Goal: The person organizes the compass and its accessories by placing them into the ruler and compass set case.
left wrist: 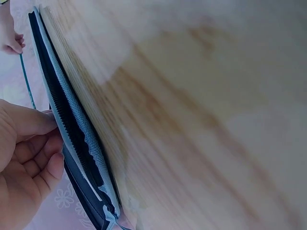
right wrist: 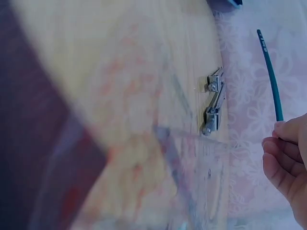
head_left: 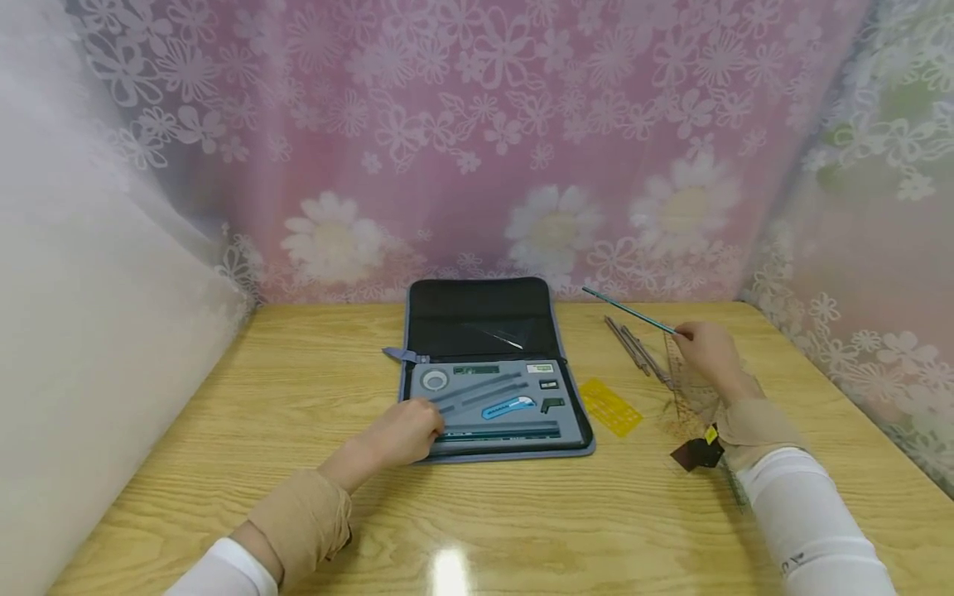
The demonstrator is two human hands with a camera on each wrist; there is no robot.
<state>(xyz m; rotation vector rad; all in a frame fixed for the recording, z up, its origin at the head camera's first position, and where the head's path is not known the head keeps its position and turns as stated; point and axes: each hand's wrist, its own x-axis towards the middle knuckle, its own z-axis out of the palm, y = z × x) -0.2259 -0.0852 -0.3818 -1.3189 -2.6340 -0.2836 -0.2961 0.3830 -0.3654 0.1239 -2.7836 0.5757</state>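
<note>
My right hand (head_left: 706, 354) pinches one end of a slim teal pencil (head_left: 629, 310) above the table's right side. In the right wrist view, the pencil (right wrist: 271, 76) extends up from thumb and finger. At the front left of an open zip case (head_left: 589, 430), my left hand (head_left: 406, 432) reaches to the slot with dark green pencils (head_left: 507, 433). Its fingers are curled in the left wrist view, with the thumb by the case edge (left wrist: 79, 143); the fingertips' contact is hidden. The grey insert also holds a blue cutter (head_left: 509, 406), a white tape roll (head_left: 435, 380) and a small sharpener (head_left: 548, 384).
Right of the case lie a yellow stencil (head_left: 611, 407) and two metal compasses (head_left: 628, 346). Clear rulers (head_left: 680, 389) lie under the right forearm. A dark piece with a yellow label (head_left: 699, 453) is beside the right wrist. A flowered curtain (head_left: 477, 165) stands behind the table.
</note>
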